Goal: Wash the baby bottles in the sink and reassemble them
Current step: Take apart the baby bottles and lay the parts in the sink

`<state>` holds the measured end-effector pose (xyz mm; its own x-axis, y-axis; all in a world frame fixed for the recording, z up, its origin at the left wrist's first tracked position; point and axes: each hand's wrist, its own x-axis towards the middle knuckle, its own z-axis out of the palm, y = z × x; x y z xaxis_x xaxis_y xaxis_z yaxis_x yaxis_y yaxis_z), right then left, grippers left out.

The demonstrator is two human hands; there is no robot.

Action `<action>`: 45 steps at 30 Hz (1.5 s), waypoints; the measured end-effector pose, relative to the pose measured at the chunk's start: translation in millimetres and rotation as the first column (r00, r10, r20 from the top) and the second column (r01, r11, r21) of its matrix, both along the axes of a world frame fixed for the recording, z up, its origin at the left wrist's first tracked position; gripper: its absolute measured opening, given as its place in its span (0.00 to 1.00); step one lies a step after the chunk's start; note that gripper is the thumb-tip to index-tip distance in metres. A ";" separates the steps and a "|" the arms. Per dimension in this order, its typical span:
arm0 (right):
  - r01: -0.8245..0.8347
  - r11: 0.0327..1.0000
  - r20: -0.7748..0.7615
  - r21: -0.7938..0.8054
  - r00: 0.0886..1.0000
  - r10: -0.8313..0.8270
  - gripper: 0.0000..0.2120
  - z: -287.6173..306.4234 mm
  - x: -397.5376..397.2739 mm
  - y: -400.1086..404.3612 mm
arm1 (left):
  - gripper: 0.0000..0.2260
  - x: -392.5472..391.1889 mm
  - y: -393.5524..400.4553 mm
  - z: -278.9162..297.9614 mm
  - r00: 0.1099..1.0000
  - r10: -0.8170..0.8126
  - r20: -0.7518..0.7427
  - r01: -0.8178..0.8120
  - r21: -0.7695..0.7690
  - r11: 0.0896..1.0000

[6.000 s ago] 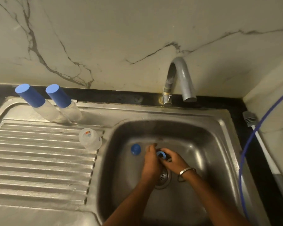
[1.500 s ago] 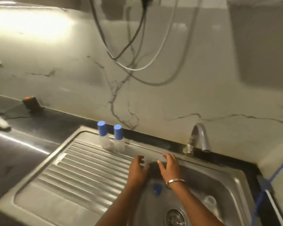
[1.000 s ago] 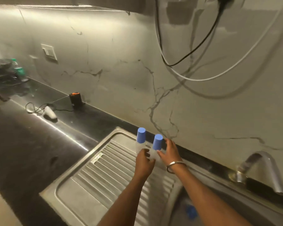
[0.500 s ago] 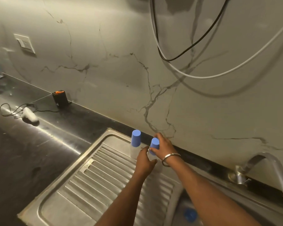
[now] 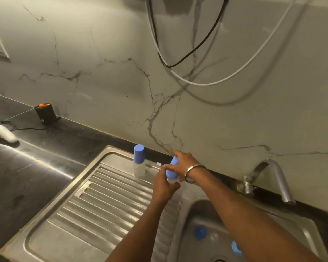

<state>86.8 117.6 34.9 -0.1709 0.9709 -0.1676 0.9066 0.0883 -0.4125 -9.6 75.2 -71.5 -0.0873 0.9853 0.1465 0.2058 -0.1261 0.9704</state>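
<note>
Lifted off the drainboard [image 5: 87, 208] since half a second ago: second bottle [image 5: 171, 172], now tilted at frame centre, its blue cap wrapped by right hand [image 5: 182, 165], clear base gripped by left hand [image 5: 162, 186]. Still upright just left of it, first bottle [image 5: 139, 160], untouched. Down in the sink [image 5: 186, 233] at lower right, two blue parts [image 5: 200, 232] lying loose. Likely meaning: next bottle taken up for uncapping and washing. Nothing reassembled from the loose parts yet, so well short of finished.
</note>
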 end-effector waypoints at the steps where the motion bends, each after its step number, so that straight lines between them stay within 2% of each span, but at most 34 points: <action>1: -0.035 0.999 0.005 -0.003 0.999 0.035 0.28 3.6 3.2 -3.1 | 0.21 2.5 -3.4 1.5 1.000 -0.015 0.011 0.016 -0.001 1.000; 3: -0.108 0.994 -0.004 -0.018 0.994 0.107 0.23 10.7 13.6 -12.1 | 0.20 5.9 -10.5 4.0 0.998 -0.057 0.010 0.058 -0.023 0.998; 7: -0.219 0.973 -0.033 -0.068 0.976 0.218 0.15 22.1 37.0 -30.4 | 0.19 8.0 -19.9 7.3 0.984 -0.159 -0.082 0.156 -0.035 0.987; 16: -0.377 0.915 0.007 -0.146 0.924 0.382 0.15 30.5 79.9 -58.4 | 0.21 35.8 -45.3 6.4 0.945 -0.282 -0.167 0.274 -0.069 0.959; 19: -0.346 0.921 -0.027 -0.179 0.937 0.347 0.12 38.7 89.9 -68.7 | 0.21 50.2 -53.5 6.9 0.945 -0.274 -0.177 0.262 -0.087 0.961; 21: -0.231 0.949 -0.012 -0.214 0.972 0.234 0.15 39.9 92.5 -76.3 | 0.22 61.6 -60.0 8.0 0.950 -0.239 -0.200 0.223 -0.099 0.970; 24: -0.039 0.985 0.218 -0.169 0.973 0.076 0.23 34.1 94.8 -85.2 | 0.24 78.4 -71.8 7.7 0.959 -0.193 -0.206 0.170 -0.124 0.978; 25: -0.017 0.986 0.236 -0.165 0.970 0.057 0.24 32.5 96.7 -88.0 | 0.25 83.8 -76.1 6.2 0.959 -0.197 -0.204 0.172 -0.137 0.976; 29: -0.123 0.972 0.146 -0.202 0.977 0.154 0.17 36.4 113.9 -98.5 | 0.23 93.3 -88.8 -0.8 0.945 -0.247 -0.214 0.213 -0.169 0.962; 31: -0.208 0.957 0.105 -0.202 0.967 0.233 0.14 45.5 126.6 -102.9 | 0.22 87.4 -94.4 -8.9 0.924 -0.282 -0.257 0.249 -0.154 0.956; 33: -0.255 0.949 0.081 -0.185 0.958 0.274 0.13 57.5 142.0 -103.9 | 0.22 77.4 -101.5 -20.8 0.935 -0.270 -0.229 0.247 -0.123 0.961; 38: -0.173 0.962 0.020 -0.210 0.983 0.181 0.14 63.1 167.8 -109.6 | 0.24 80.3 -114.0 -22.6 0.952 -0.271 -0.140 0.258 -0.102 0.961; 45: -0.051 0.968 0.062 -0.248 0.996 0.069 0.17 -10.7 162.6 -132.2 | 0.20 89.6 -121.6 -25.8 0.958 -0.285 -0.023 0.280 -0.129 0.951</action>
<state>249.5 -14.5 24.2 -0.2073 0.8869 -0.4130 0.9299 0.0474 -0.3648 80.1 -46.5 -97.4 0.2006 0.9794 0.0207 0.2190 -0.0654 0.9735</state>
